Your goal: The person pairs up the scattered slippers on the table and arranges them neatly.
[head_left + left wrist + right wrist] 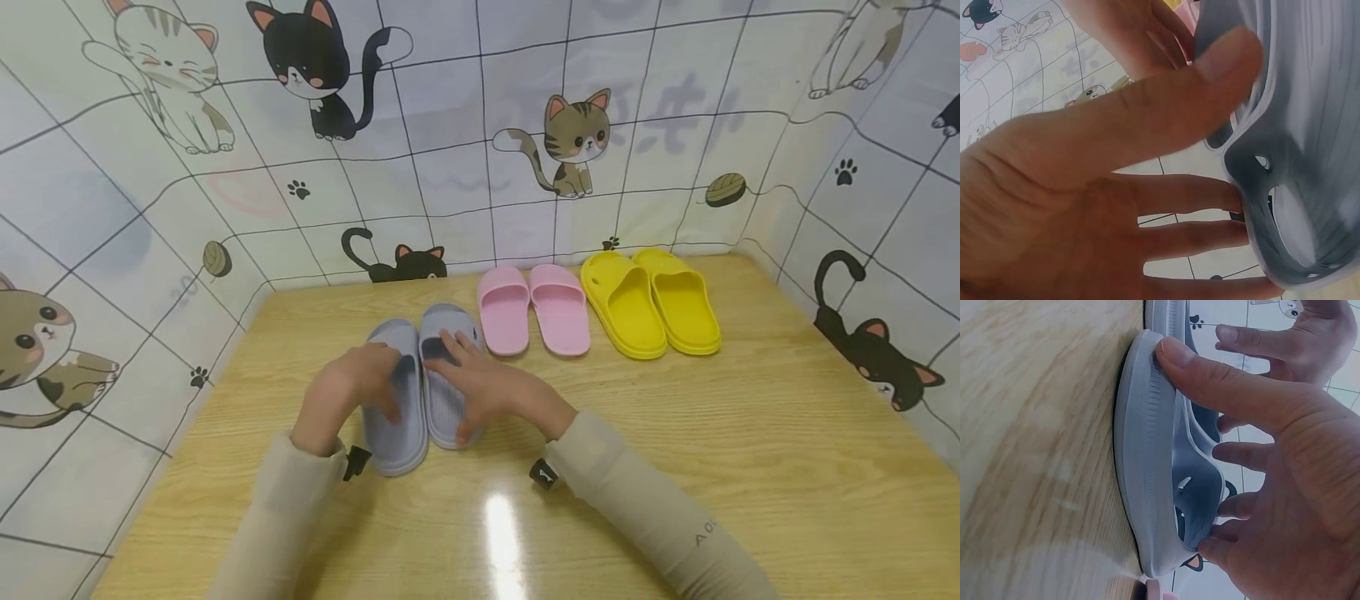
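Note:
A pair of grey slippers stands side by side on the table, toes towards the back wall. My left hand (358, 377) is over the left grey slipper (399, 446). In the left wrist view its fingers are extended to the edge of the strap, and the thumb (1210, 81) lies across the front of the slipper. My right hand (489, 382) spans the right grey slipper (447, 407) with fingers spread. In the right wrist view the thumb (1210, 372) touches the sole's side near the heel, and the fingertips reach the strap.
Right of the grey pair stand pink slippers (505, 325), then yellow clogs (637, 317), lined up near the back edge. A wooden table (712, 467) lies beneath everything. A cat-print cloth (457, 183) walls the back and both sides.

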A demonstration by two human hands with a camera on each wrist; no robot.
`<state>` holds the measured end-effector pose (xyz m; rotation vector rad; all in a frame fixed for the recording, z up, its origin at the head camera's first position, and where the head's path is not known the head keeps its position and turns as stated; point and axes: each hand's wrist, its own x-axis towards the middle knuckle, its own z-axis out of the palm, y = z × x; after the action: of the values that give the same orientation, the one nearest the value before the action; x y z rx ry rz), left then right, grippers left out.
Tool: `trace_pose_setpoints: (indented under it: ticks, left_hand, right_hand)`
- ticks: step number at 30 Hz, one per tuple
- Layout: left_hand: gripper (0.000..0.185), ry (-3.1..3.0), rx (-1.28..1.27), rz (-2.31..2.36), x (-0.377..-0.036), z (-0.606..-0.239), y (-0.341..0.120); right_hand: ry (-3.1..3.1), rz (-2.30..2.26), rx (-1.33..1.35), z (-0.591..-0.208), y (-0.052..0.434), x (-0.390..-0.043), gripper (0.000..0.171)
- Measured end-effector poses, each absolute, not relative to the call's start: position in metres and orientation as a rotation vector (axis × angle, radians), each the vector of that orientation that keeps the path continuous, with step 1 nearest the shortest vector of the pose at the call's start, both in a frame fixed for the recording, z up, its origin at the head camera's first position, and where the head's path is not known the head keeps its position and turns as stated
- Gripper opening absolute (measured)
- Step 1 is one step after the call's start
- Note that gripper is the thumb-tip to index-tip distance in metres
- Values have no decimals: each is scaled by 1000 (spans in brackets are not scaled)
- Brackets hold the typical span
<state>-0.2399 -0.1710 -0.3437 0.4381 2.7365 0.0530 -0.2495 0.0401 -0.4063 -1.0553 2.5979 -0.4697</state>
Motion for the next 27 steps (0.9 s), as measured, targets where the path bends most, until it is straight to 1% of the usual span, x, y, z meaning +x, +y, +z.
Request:
trace_pose_setpoints:
  ticks: [5,12,14,21,27]
  left_hand:
    - [70,2731,402,52,-243,-345,-172]
    - [100,2712,411,69,-248,-353,-175]
    - [107,2713,413,81,-250,-356,-176]
    - [123,2717,385,111,-253,-361,-177]
    - [135,2690,352,109,-255,-365,-179]
  right_hand:
    - [2600,-468,-1055,-408,39,-254,119]
    - [2594,-491,-1017,-410,36,-259,117]
    - [2593,-490,-1010,-409,35,-261,116]
    - [2589,-445,-1004,-406,31,-267,107]
    - [2576,-479,-978,-406,30,-277,101]
